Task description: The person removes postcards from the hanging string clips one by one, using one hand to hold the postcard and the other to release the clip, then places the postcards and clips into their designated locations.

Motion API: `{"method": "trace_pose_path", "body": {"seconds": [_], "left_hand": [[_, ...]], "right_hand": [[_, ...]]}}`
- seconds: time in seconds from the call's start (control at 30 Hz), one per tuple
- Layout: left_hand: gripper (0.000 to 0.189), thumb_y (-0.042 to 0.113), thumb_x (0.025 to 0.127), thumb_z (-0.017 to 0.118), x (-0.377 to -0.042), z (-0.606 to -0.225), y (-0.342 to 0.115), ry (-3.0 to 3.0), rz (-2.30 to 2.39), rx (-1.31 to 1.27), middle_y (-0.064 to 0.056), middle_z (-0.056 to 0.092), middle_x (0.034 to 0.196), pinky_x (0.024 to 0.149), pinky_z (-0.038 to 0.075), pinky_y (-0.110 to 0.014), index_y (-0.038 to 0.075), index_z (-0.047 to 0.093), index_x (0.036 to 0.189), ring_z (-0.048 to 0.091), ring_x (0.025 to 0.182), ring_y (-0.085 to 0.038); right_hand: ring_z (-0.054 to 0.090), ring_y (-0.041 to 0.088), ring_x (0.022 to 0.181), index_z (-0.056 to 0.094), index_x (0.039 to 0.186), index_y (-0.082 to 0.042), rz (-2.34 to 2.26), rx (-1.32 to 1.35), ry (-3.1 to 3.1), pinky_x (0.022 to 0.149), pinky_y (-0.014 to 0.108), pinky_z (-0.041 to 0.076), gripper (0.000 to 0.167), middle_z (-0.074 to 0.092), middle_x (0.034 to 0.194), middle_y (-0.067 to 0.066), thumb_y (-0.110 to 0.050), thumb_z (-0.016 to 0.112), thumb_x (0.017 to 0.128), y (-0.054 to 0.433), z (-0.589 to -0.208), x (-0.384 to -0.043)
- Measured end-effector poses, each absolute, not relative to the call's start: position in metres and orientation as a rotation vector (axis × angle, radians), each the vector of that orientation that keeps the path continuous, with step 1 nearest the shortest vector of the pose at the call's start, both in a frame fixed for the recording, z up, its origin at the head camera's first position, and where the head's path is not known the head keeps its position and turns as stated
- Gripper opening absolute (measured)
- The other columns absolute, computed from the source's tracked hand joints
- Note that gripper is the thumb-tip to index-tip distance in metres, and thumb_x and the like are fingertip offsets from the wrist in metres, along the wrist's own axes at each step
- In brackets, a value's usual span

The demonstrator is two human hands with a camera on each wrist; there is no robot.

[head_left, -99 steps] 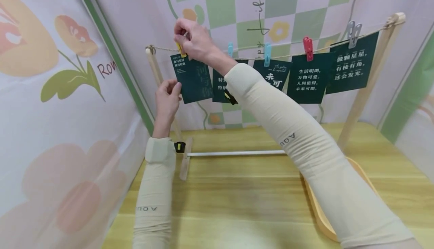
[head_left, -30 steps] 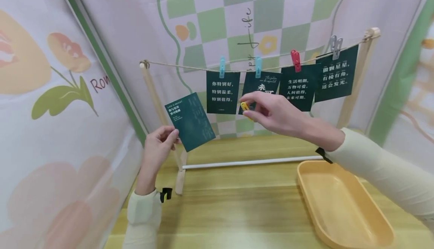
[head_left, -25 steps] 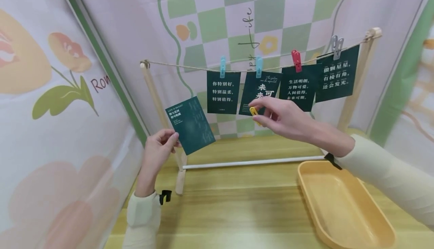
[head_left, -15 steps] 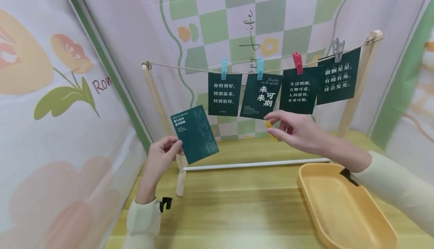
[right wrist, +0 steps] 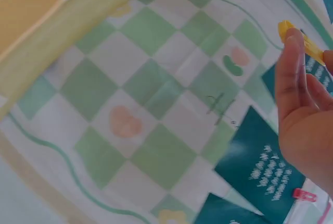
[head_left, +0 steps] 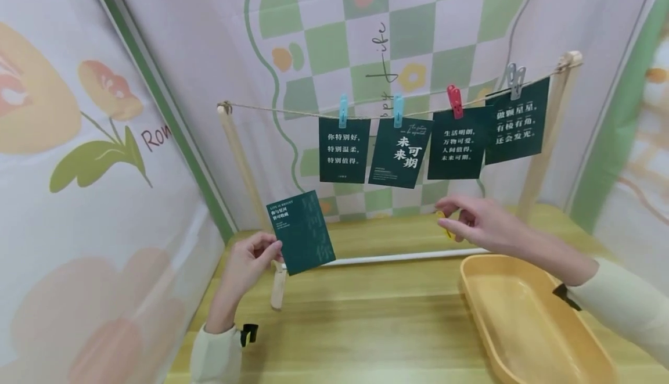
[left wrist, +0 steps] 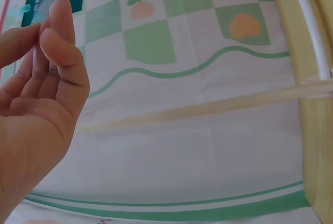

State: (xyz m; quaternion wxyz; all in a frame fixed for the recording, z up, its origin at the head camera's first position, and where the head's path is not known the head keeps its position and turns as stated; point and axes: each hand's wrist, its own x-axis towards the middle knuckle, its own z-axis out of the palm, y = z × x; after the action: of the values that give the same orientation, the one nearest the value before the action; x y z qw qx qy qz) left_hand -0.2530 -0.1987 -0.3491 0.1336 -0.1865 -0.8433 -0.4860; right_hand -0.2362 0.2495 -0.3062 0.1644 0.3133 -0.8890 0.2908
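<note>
Green card [head_left: 301, 233], approx. 8 o'clock of four pegged cards [head_left: 439, 140], pinched by L hand [head_left: 252, 261], off line [head_left: 282, 109]; R hand [head_left: 483, 221], 5 o'clock, pinches yellow peg [right wrist: 311, 47]. Apparently: 4 done, 1 left.

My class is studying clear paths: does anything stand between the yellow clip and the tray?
Nothing visible does: the right hand pinches the yellow clip, and the white rod lies low, behind the tray.

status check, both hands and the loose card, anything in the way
Left hand pinching loose green card, below the string. Right hand pinching yellow clip. No obstruction seen between card and string.
</note>
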Motion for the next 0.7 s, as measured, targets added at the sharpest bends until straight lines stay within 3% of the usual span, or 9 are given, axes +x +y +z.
{"method": "trace_pose_path", "body": {"seconds": [0.2,0.33,0.43,0.7], "left_hand": [[0.011,0.014,0.096,0.063,-0.252,-0.357,-0.208,-2.488,-1.458,-0.525,-0.012,0.071,0.077,0.053,0.051,-0.025,0.005,0.068,0.093,0.059,0.059,-0.007],[0.01,0.011,0.097,0.062,-0.252,-0.361,-0.21,-2.514,-1.458,-0.5,-0.016,0.07,0.079,0.053,0.05,-0.025,0.004,0.068,0.093,0.059,0.059,-0.009],[0.01,0.011,0.097,0.061,-0.255,-0.363,-0.21,-2.555,-1.426,-0.498,-0.017,0.07,0.08,0.054,0.051,-0.024,0.005,0.068,0.093,0.061,0.062,-0.01],[0.009,0.011,0.096,0.062,-0.256,-0.38,-0.212,-2.657,-1.392,-0.501,-0.003,0.069,0.073,0.055,0.048,-0.022,0.006,0.069,0.094,0.061,0.062,-0.008]], "right_hand": [[0.051,-0.003,0.055,0.068,0.106,-0.009,0.757,0.848,-2.582,0.048,0.02,0.044,0.016,0.067,0.082,-0.006,-0.012,0.068,0.091,0.265,-0.327,-0.239],[0.048,-0.006,0.053,0.068,0.101,-0.01,0.715,0.884,-2.548,0.049,0.019,0.043,0.014,0.063,0.072,-0.011,-0.009,0.071,0.088,0.275,-0.34,-0.242],[0.047,-0.007,0.053,0.068,0.101,-0.009,0.706,0.895,-2.574,0.049,0.019,0.043,0.014,0.065,0.075,-0.009,-0.009,0.072,0.087,0.283,-0.349,-0.243],[0.049,-0.007,0.054,0.065,0.101,-0.011,0.694,0.841,-2.758,0.05,0.019,0.045,0.012,0.069,0.088,-0.002,-0.015,0.069,0.091,0.301,-0.376,-0.248]]}}
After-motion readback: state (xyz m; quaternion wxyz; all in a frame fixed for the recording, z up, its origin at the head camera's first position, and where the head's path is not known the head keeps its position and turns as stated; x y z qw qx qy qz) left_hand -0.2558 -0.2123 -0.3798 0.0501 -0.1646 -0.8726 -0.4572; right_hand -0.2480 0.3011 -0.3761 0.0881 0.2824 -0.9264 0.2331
